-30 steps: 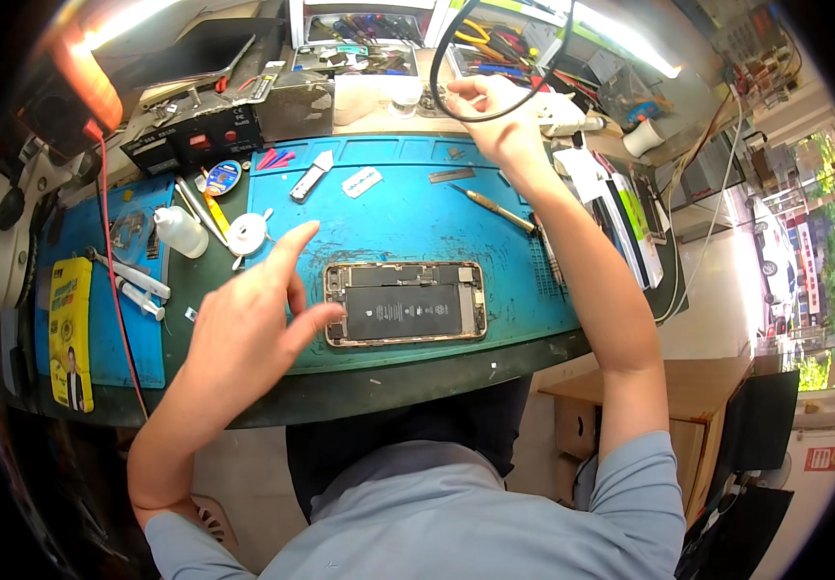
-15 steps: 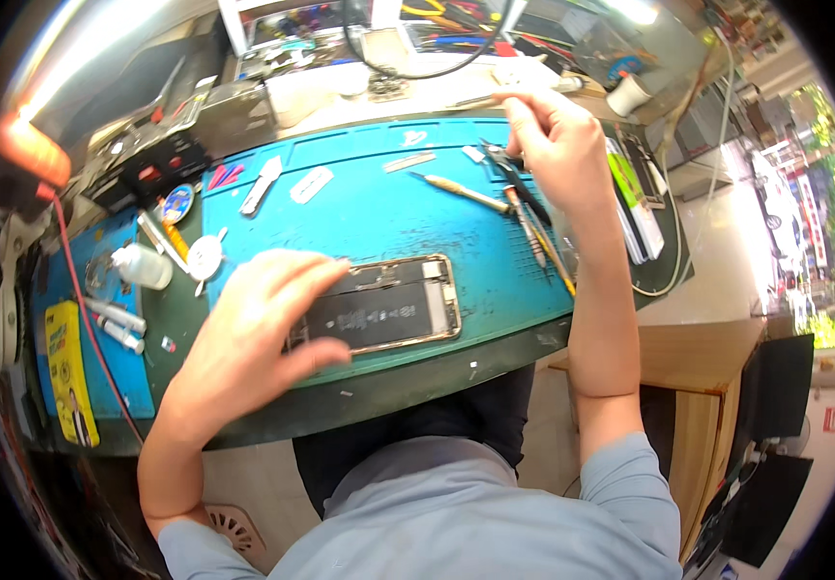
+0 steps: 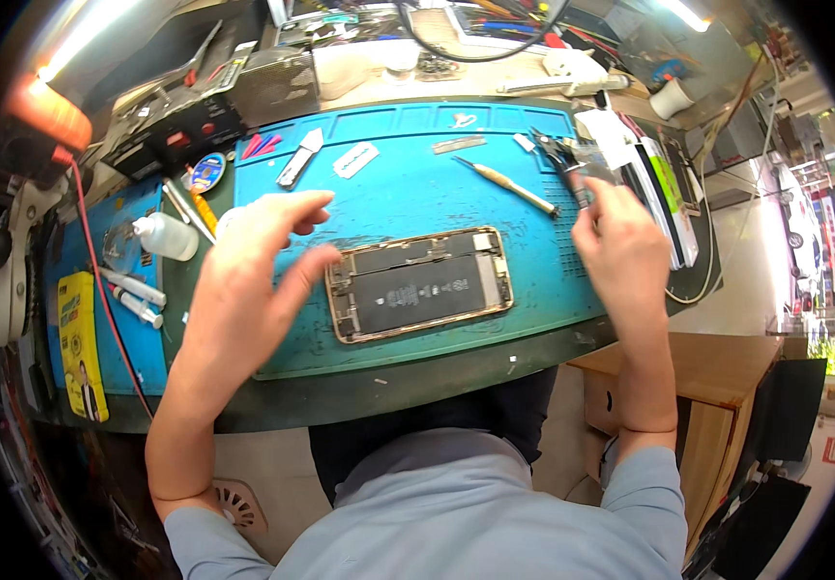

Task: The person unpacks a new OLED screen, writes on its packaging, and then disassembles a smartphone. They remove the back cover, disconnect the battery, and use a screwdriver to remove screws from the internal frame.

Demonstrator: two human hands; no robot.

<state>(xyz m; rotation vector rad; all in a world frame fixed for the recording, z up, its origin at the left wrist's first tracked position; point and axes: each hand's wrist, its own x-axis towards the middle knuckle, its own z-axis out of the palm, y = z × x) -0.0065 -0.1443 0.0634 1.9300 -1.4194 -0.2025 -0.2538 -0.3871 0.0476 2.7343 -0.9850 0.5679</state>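
An opened phone [image 3: 417,290] lies on the blue mat [image 3: 417,203], its black battery and inner boards facing up. My left hand [image 3: 258,266] hovers beside the phone's left end, open and empty, with thumb and fingers apart. At the mat's right side, my right hand [image 3: 622,237] is over a cluster of hand tools. Its fingers are curled by a slim tool shaft [image 3: 581,189]; what lies inside them is hidden. Black-handled pliers [image 3: 555,155] are just beyond those fingertips. A pen-like screwdriver [image 3: 509,187] rests left of that hand.
A utility knife [image 3: 301,158] and a small white plate [image 3: 355,159] lie on the mat's far left. A squeeze bottle [image 3: 166,237] and syringes [image 3: 134,296] are further left. Stacked boxes [image 3: 664,193] border the right; a white gun-shaped tool [image 3: 572,75] lies behind.
My right hand has come down from the back of the bench to the tools at right. My left hand has drawn back from over the phone, uncovering its left end. The view has shifted.
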